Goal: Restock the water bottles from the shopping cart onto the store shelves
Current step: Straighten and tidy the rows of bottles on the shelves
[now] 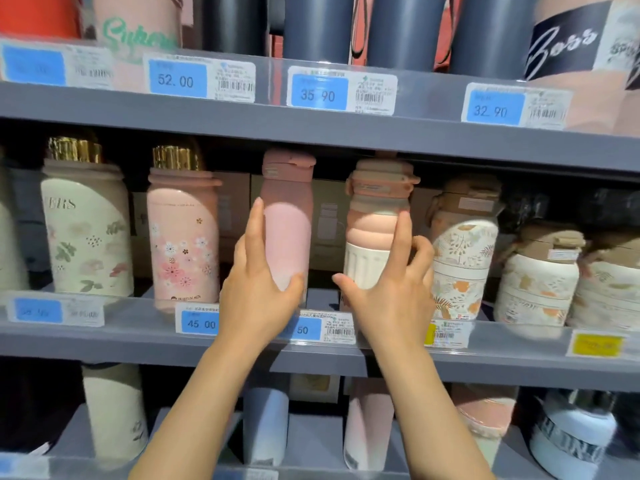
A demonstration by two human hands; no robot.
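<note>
While both bottles stand on the middle shelf, the left hand holds the tall pink bottle, and beside it the right hand wraps around the pink-and-white bottle.

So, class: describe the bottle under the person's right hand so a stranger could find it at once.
Start at the middle shelf, the one with the 45.00 tag. Just right of centre, the right hand touches a bottle. Unlike the smooth pink bottle beside it, it has a ribbed pink upper half over a fluted white base.
</note>
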